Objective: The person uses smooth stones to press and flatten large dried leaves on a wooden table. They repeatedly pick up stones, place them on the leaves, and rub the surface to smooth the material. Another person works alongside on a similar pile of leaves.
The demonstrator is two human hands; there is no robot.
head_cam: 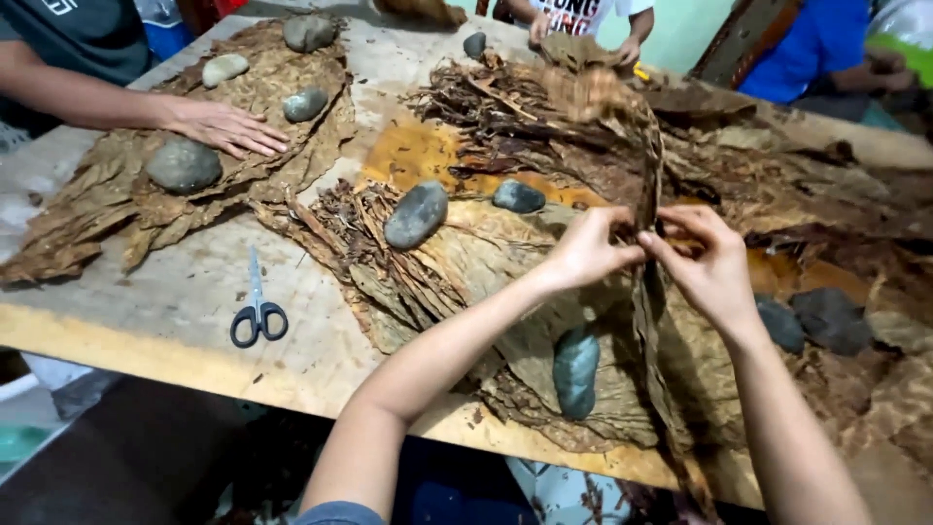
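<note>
Far left: a co-worker's hand (pixel 225 126) lies flat on a pile of dried brown leaves (pixel 146 185), weighted by grey stones (pixel 184 165). Nearer the front edge of the wooden surface (pixel 185 321), black-handled scissors (pixel 258 313) lie closed, apart from the piles.

Centre: a second leaf stack (pixel 457 262) held down by an oval stone (pixel 416 215); another blue-grey stone (pixel 576 371) sits lower, just beside the person's left forearm.

Left hand (pixel 586 248): grip closed, thumb and fingers pinching the edge of a long dried leaf (pixel 649 321). Right hand (pixel 708 261): grip likewise closed on the same leaf, fingertips nearly touching the left's. The leaf stands on edge between the hands, above the stack, and trails down toward the front of the surface.

Judgement: the leaf looks brittle, crinkled, dark brown, with a stiff midrib. Pinches kept close together and a slow, even pull along the rib should limit tearing.

Right: darker leaves (pixel 826 204) and two dark stones (pixel 826 319).
</note>
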